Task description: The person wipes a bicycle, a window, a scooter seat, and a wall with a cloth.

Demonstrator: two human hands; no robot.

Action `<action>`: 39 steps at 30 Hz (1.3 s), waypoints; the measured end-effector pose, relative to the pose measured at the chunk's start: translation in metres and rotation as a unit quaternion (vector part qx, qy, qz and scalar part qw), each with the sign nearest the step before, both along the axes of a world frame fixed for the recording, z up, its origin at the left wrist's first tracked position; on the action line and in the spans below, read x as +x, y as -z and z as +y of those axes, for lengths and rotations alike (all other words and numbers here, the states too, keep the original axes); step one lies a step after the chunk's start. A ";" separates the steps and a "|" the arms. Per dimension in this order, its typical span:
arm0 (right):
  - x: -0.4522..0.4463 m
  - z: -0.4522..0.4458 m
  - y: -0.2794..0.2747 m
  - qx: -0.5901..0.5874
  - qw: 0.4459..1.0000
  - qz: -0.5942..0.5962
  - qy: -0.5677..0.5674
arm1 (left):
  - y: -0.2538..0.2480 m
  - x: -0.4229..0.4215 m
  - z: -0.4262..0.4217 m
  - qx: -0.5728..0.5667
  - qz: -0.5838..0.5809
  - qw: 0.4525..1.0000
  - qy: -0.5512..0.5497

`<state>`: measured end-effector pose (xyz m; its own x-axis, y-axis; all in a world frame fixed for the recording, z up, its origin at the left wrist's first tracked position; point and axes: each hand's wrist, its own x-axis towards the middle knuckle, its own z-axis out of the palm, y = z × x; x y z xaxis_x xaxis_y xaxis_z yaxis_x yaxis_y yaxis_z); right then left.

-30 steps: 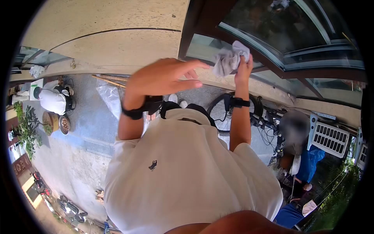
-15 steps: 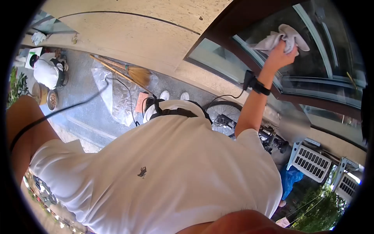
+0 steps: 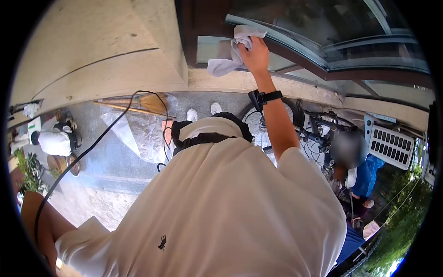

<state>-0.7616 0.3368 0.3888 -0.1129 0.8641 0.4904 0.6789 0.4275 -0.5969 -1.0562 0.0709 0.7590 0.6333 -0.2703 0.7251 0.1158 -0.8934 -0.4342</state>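
Observation:
My right hand (image 3: 255,57) is closed around a pale, crumpled cloth (image 3: 224,66) at the brown window frame (image 3: 295,53). One end of the cloth hangs over the small lower pane (image 3: 208,48), and another part bunches above my fingers. A black strap with a small device (image 3: 265,98) circles my right wrist. Only my left arm (image 3: 39,217) shows at the lower left, with a black cable (image 3: 87,150) running beside it; my left hand is out of sight.
A bicycle (image 3: 318,131) stands below the wall, near a white slotted unit (image 3: 391,147). On the ground are a broom (image 3: 150,103), clear plastic sheeting (image 3: 140,136) and a brick (image 3: 166,131). A person in white (image 3: 54,140) crouches at the far left by a basin (image 3: 74,166).
My right hand and the cloth have moved left from the large window pane to the lower frame. My left hand, visible a second ago beside the cloth, has left the view.

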 end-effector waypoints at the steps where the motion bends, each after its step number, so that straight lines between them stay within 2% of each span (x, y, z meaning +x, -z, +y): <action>1: 0.009 -0.002 0.000 0.000 1.000 -0.003 0.010 | 0.002 0.004 0.005 -0.002 0.002 1.000 0.006; 6: 0.082 -0.010 0.010 0.004 0.993 -0.072 0.093 | 0.005 0.019 0.026 0.005 0.017 1.000 0.024; 11: 0.149 -0.018 0.016 0.077 0.979 0.007 0.189 | 0.012 0.030 0.040 0.026 0.015 0.999 0.029; 13: 0.164 -0.023 0.011 0.005 0.931 0.126 0.343 | 0.013 0.033 0.043 0.024 0.009 0.999 0.030; 16: 0.184 -0.019 0.019 0.043 0.905 0.149 0.397 | 0.013 0.039 0.045 0.027 0.000 0.999 0.026; 19: 0.176 -0.012 0.031 0.032 0.907 0.174 0.383 | 0.012 0.045 0.047 0.027 -0.005 0.999 0.021; 20: 0.168 -0.012 0.033 -0.020 0.906 0.174 0.384 | 0.012 0.047 0.046 0.026 -0.007 0.999 0.017; 21: 0.158 -0.009 0.040 0.015 0.916 0.167 0.365 | 0.009 0.048 0.047 0.020 -0.008 1.000 0.013; 25: 0.091 -0.011 0.029 -0.008 0.951 0.185 0.247 | 0.003 0.055 0.049 0.004 -0.023 1.000 -0.005; 27: 0.059 -0.012 0.030 -0.069 0.961 0.200 0.178 | 0.002 0.055 0.048 0.008 -0.033 0.999 -0.015; 28: 0.045 -0.008 0.035 -0.068 0.961 0.203 0.175 | 0.001 0.054 0.046 0.011 -0.045 0.999 -0.019; 30: 0.022 -0.001 0.045 -0.100 0.974 0.175 0.106 | -0.003 0.054 0.042 0.020 -0.077 0.996 -0.035; 32: 0.003 0.008 0.051 -0.140 0.972 0.175 0.068 | 0.001 0.055 0.035 0.024 -0.142 0.988 -0.064; 34: -0.013 0.006 0.046 -0.225 0.957 0.184 -0.004 | 0.026 0.069 0.037 0.056 -0.297 0.950 -0.073; 35: -0.020 0.008 0.054 -0.227 0.954 0.197 -0.005 | 0.057 0.095 0.076 0.179 -0.450 0.874 0.036; 36: -0.024 0.012 0.064 -0.271 0.941 0.198 -0.029 | 0.103 0.092 0.071 0.020 -0.444 0.896 -0.010; 37: -0.027 0.020 0.068 -0.309 0.929 0.195 -0.053 | 0.140 0.089 0.074 -0.126 -0.428 0.893 -0.057; 38: -0.032 0.014 0.047 -0.304 0.904 0.286 -0.092 | 0.173 0.091 0.085 -0.293 -0.349 0.881 -0.127; 39: -0.035 0.014 0.030 -0.301 0.904 0.291 -0.092 | 0.204 0.096 0.099 -0.427 -0.275 0.839 -0.194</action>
<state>-0.7969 0.3503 0.3587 -0.1554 0.9871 -0.0388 0.1261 -0.0191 -0.9918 -0.9602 0.1700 0.5555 0.0587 0.6464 0.7607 0.4421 -0.7001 0.5608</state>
